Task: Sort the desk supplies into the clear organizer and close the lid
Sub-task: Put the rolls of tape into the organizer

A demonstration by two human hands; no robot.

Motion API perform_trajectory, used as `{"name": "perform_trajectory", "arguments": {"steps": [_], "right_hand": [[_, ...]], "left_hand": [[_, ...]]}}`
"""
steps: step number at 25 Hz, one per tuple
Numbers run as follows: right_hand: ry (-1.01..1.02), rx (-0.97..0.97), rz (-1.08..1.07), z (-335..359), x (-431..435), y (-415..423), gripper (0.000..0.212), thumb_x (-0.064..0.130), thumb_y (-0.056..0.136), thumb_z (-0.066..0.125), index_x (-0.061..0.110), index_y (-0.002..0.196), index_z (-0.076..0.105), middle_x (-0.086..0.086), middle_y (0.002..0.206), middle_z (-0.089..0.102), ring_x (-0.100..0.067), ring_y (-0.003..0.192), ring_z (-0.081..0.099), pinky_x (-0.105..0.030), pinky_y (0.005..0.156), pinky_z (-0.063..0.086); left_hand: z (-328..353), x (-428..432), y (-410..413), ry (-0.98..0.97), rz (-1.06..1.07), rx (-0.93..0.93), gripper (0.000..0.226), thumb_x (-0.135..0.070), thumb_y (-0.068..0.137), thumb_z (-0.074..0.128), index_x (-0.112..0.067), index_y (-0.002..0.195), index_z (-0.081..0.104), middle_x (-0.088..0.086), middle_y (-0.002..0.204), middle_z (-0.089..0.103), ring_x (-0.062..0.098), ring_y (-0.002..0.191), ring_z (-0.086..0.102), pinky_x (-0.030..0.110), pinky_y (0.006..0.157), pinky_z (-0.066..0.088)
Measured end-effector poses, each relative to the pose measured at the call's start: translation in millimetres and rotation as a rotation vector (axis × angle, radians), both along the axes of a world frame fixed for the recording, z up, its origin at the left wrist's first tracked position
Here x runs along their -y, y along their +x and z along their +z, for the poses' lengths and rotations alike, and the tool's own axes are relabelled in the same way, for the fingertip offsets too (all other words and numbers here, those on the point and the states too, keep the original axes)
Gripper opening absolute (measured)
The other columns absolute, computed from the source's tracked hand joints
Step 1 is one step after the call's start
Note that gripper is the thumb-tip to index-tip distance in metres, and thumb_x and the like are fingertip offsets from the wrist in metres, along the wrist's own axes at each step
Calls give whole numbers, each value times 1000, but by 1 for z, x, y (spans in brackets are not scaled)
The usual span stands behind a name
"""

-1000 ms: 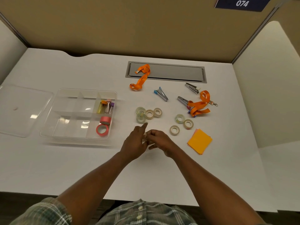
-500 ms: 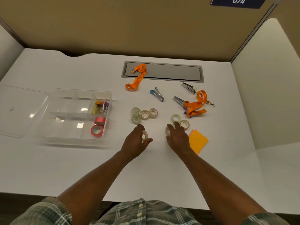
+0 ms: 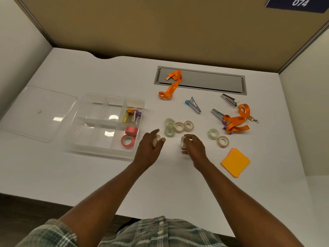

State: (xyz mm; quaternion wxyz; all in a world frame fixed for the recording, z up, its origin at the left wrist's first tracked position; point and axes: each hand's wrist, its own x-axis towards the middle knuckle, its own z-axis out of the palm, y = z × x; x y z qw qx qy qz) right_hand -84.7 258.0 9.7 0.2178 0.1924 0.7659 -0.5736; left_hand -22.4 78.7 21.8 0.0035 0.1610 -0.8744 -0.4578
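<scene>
1. The tape-sorting step was judged to be in hand: a small tape roll (image 3: 157, 139) was pinched in the left hand (image 3: 150, 148), and a second roll (image 3: 183, 143) was gripped in the right hand (image 3: 195, 148). The hands were held apart over the surface (image 3: 106, 175).
2. The next move was judged to call for both rolls to be carried leftward and released into a free compartment, clear of the dividers.
3. The clear organizer (image 3: 99, 151) was seen open just left of the left hand. It was transparent and partitioned, with red tape rolls (image 3: 127, 140) and small tubes (image 3: 132, 116) in the compartments nearest that hand.
4. Its lid (image 3: 35, 113) was laid flat farther left.
5. A cluster of loose rolls (image 3: 179, 127) was left just beyond the hands.
</scene>
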Motion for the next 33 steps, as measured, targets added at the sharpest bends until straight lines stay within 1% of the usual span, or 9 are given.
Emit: {"name": "perform_trajectory", "arguments": {"steps": [2, 3, 8, 12, 18, 21, 25, 28, 33], "right_hand": [[-385, 191, -127, 20, 36, 2, 20, 18, 93, 51, 12, 99, 68, -18, 98, 71, -30, 86, 68, -43, 87, 57], [-476, 230, -132, 24, 53, 3, 23, 17, 94, 50, 6, 102, 68, -24, 102, 72, -34, 88, 68, -45, 90, 56], [-639, 309, -45, 45, 145, 8, 30, 15, 94, 50, -1, 116, 63, -29, 110, 69, -41, 98, 70, -47, 96, 55], [-606, 341, 56, 51, 212, 10, 22, 21, 93, 56, 7, 108, 64, -25, 115, 68, -40, 105, 69, -46, 98, 54], [-497, 357, 143, 41, 267, 11, 19, 25, 94, 53, 13, 106, 62, -15, 117, 65, -28, 98, 63, -36, 91, 52], [-438, 352, 180, 39, 277, 13, 30, 27, 94, 53, 11, 118, 59, -16, 124, 63, -28, 104, 63, -34, 94, 52], [-409, 325, 203, 42, 275, 14, 32, 29, 97, 52, 13, 124, 54, -9, 121, 57, -31, 115, 58, -35, 98, 50], [-390, 275, 226, 44, 266, 13, 37, 30, 99, 49, 12, 132, 53, -10, 121, 59, -29, 112, 58, -35, 96, 51], [-321, 181, 204, 46, 232, 5, 33, 34, 99, 50, 15, 125, 58, -8, 114, 68, -26, 101, 67, -37, 88, 57]], "left_hand": [[5, 24, 0, 166, 152, 5, 39, -37, 98, 52, -25, 135, 53, 2, 117, 61, 18, 105, 59, 39, 94, 52], [7, 37, 0, 212, 221, 10, 35, -36, 99, 48, -26, 132, 55, 3, 117, 62, 20, 106, 60, 42, 94, 52], [17, 112, 7, 264, 416, 9, 27, -28, 98, 38, -24, 113, 60, 5, 111, 63, 23, 103, 59, 41, 90, 51], [10, 162, 21, -106, 297, -16, 38, -19, 90, 60, -12, 127, 54, 10, 118, 58, 17, 99, 55, 28, 83, 43], [-13, 208, 39, -425, 67, -8, 61, -18, 78, 70, -11, 135, 49, 10, 109, 65, 31, 98, 63, 45, 82, 50], [-17, 215, 40, -470, 14, 12, 65, -18, 80, 70, -12, 140, 46, 11, 114, 65, 32, 101, 61, 43, 85, 47], [-22, 217, 40, -476, 1, 14, 66, -22, 81, 69, -13, 142, 44, 11, 118, 63, 32, 105, 60, 44, 87, 46], [-18, 209, 35, -485, 17, 3, 65, -26, 81, 70, -15, 140, 46, 11, 122, 60, 31, 110, 58, 45, 89, 45], [-10, 176, 16, -468, -14, -42, 60, -30, 83, 70, -17, 137, 48, 8, 131, 57, 27, 115, 56, 43, 94, 46]]}}
